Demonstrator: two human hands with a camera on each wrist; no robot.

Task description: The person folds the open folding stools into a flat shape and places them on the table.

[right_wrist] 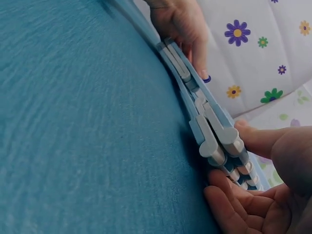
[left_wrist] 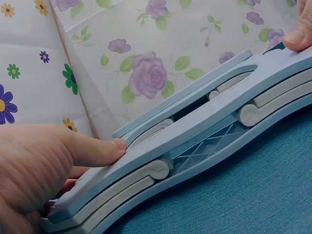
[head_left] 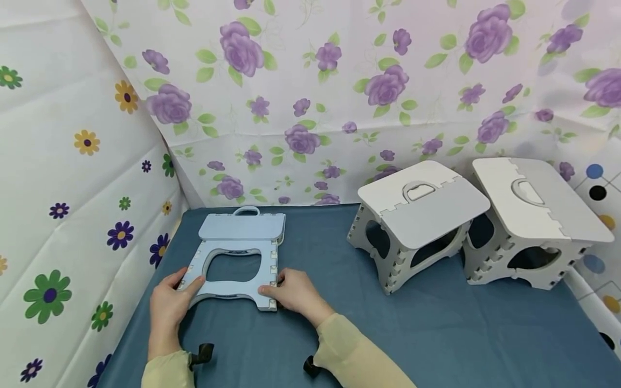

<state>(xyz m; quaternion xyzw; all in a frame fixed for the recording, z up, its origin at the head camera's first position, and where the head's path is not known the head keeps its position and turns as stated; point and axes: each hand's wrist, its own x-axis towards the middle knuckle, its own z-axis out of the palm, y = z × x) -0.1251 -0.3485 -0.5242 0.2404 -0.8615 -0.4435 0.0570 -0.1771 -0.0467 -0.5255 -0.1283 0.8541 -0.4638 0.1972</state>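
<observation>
Two hands (head_left: 168, 302) (head_left: 297, 292) grip one apparently folded blue stool (head_left: 242, 227); two gray stools (head_left: 436, 215) (head_left: 558, 196) stand unfolded.

Well to the right of the right hand (head_left: 297, 293), and farther out, 2 folding stools stand upright. The nearer stool (head_left: 436, 207) is off-white with a grey panel and a looped handle in its top; the farther stool (head_left: 538, 199) has the same 2 tones. Whether the 2 touch cannot be told. A blue cloth (head_left: 436, 328) spreads beneath both hands. Beyond them hangs a white curtain (head_left: 271, 81) with purple roses. Left of the left hand (head_left: 167, 302) is a sheet (head_left: 58, 178) with green, yellow and purple flowers; far right, a dotted sheet (head_left: 594, 264).
</observation>
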